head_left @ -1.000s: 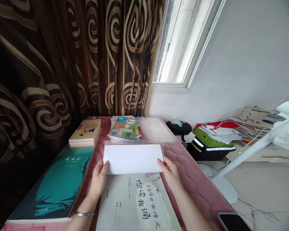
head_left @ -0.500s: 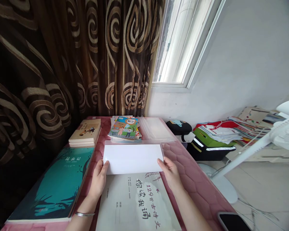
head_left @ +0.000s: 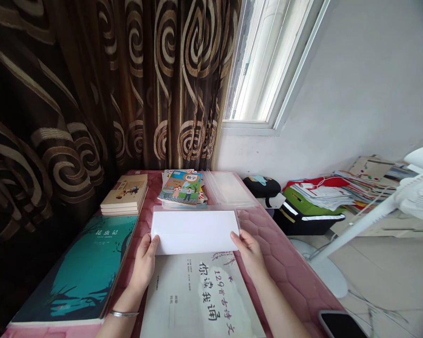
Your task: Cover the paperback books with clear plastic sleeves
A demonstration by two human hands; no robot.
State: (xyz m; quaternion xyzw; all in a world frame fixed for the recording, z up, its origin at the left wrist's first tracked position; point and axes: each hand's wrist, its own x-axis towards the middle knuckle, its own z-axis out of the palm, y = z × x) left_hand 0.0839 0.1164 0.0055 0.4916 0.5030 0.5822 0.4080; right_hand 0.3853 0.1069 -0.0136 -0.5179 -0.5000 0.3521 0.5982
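Note:
Both hands hold a blank white sheet point(head_left: 193, 232) with a clear plastic margin showing along its top and right edges. My left hand point(head_left: 145, 259) pinches its lower left corner, thumb on top. At the right edge, my right hand point(head_left: 248, 252) grips it the same way; the fingers underneath are partly hidden. Just below the sheet lies a pale grey book point(head_left: 183, 300) with Chinese lettering, its far edge meeting the sheet's near edge. Whether the two are joined I cannot tell.
On the pink quilted cover point(head_left: 285, 277) lie a teal book point(head_left: 88, 267), a stack of tan books point(head_left: 125, 192), colourful booklets point(head_left: 181, 188) and clear plastic covers point(head_left: 229, 188). A phone point(head_left: 341, 324) is at the near right edge. Beyond stands a white fan point(head_left: 359, 230).

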